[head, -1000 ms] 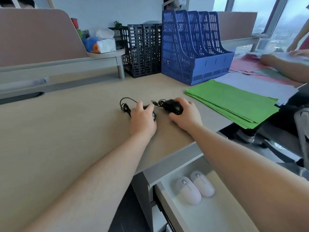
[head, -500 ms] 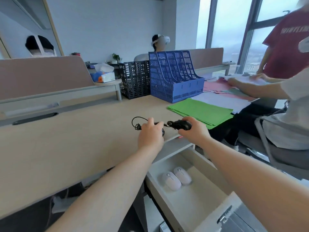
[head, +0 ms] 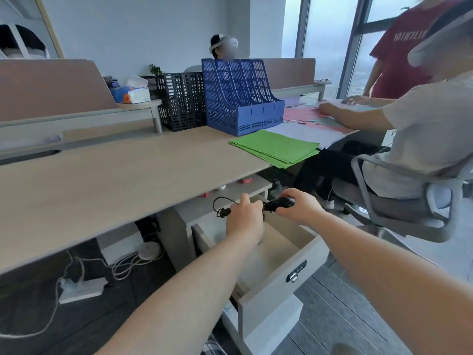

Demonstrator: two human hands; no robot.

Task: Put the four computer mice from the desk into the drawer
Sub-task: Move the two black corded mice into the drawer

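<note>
My right hand (head: 298,207) grips a black wired mouse (head: 282,202), held in the air above the open grey drawer (head: 294,270). My left hand (head: 245,217) is closed around a second black mouse that my fingers hide; only its bundled black cable (head: 222,208) sticks out to the left. Both hands hover side by side over the back of the drawer, below the edge of the wooden desk (head: 115,180). My left forearm covers the drawer's inside, so the two white mice are hidden.
Green paper sheets (head: 276,147), a blue file rack (head: 240,98) and a black rack (head: 181,101) sit on the desk. A seated person in an office chair (head: 399,201) is close on the right. Power strip and cables (head: 82,288) lie on the floor.
Both hands lifted the black mice off the desk and brought them down and toward me over the open drawer. The view has dropped and pulled back; the white mice are now covered.
</note>
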